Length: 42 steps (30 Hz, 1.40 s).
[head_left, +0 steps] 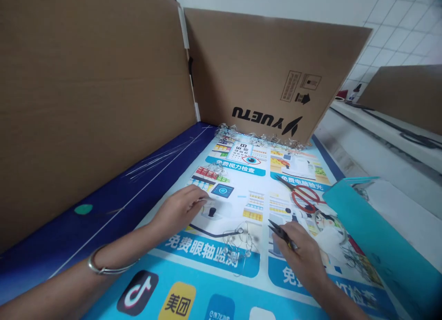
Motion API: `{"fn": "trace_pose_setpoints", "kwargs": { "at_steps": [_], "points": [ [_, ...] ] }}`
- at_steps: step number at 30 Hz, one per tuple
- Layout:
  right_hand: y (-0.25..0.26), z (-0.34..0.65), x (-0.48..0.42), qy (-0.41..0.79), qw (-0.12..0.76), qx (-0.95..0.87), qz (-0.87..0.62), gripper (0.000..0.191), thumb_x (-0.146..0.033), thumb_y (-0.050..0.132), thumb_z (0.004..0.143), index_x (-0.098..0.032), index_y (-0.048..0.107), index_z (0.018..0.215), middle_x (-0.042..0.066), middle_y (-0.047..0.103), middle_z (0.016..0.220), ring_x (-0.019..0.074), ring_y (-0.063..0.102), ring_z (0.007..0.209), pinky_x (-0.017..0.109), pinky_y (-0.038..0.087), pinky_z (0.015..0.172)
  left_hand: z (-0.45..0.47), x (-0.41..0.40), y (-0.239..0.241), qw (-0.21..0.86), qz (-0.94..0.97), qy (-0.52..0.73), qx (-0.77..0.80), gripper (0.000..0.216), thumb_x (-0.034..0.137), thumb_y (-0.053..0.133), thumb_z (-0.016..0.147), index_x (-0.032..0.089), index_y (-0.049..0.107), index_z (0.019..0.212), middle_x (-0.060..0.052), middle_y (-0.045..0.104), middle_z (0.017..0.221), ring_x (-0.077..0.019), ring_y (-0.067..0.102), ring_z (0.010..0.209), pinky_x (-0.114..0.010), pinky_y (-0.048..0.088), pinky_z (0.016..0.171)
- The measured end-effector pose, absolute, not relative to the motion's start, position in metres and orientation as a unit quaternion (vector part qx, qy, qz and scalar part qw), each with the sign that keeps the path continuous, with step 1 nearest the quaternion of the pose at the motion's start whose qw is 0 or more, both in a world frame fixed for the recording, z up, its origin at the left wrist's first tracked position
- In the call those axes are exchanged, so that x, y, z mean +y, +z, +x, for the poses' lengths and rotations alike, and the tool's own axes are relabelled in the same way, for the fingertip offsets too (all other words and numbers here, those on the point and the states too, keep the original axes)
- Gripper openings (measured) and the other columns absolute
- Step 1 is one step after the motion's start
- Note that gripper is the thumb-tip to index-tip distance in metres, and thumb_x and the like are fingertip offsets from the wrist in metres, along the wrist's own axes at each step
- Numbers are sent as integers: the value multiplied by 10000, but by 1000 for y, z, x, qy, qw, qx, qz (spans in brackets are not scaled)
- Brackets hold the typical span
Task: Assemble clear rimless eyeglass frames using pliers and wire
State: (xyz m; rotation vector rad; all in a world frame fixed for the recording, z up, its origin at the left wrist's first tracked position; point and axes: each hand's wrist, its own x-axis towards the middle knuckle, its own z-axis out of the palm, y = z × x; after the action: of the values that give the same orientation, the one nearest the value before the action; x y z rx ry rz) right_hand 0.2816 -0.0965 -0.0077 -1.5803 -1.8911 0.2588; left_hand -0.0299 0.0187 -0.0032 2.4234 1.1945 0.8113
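Note:
My right hand (302, 248) is closed around needle-nose pliers (280, 231), whose dark jaws point up and to the left, slightly parted. My left hand (181, 204) reaches over the printed sheet with its fingers pinched together; whatever is between the fingertips is too small to make out. Between my hands lies a loose cluster of thin bent wire pieces (238, 244). Another small wire cluster (216, 170) rests just beyond my left hand. Red-handled scissors (305, 198) lie with dark blades pointing left, beyond my right hand.
Cardboard panels (276, 76) stand at the back and left. More wire pieces (262, 139) line the back panel's foot. A teal open box (376, 246) stands at right, beside a tape-like ring (341, 223) and a wire bundle (359, 260). A green spot (83, 209) shows on the left.

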Motion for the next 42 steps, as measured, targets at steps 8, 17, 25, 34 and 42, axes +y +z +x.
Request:
{"fn": "trace_pose_setpoints", "kwargs": {
  "at_steps": [8,17,25,34,42],
  "points": [
    [-9,282,-96,109,301,-724,-612,176,-334,510,842,-198,556,943,69,556,913,198,530,855,305,461,715,-53,29,-4,121,838,267,460,177,263,434,854,199,590,909,-38,580,909,-189,543,857,-275,434,734],
    [-13,284,-96,68,271,-745,-605,187,-359,502,842,-213,562,943,65,589,930,204,557,877,306,483,719,-55,25,2,92,859,268,427,189,262,432,872,191,606,885,-44,590,879,-185,540,836,-287,418,758],
    [-34,305,-90,-22,261,-764,-590,252,-421,547,789,-241,593,960,58,629,1006,234,598,931,284,531,708,-84,36,34,33,862,204,464,200,187,431,861,193,631,869,-35,629,859,-176,565,814,-299,387,760],
    [-39,311,-88,-53,225,-771,-593,282,-448,571,768,-237,610,950,50,646,999,234,613,933,253,545,673,-80,27,42,96,884,134,438,183,226,474,840,214,655,816,-15,648,847,-165,580,791,-279,359,781],
    [-34,305,-89,-40,231,-770,-594,276,-452,548,780,-232,609,935,56,644,987,225,613,908,259,544,658,-91,34,31,94,837,125,524,188,279,477,816,205,645,776,-42,648,819,-192,582,754,-275,383,681]
  ]
}}
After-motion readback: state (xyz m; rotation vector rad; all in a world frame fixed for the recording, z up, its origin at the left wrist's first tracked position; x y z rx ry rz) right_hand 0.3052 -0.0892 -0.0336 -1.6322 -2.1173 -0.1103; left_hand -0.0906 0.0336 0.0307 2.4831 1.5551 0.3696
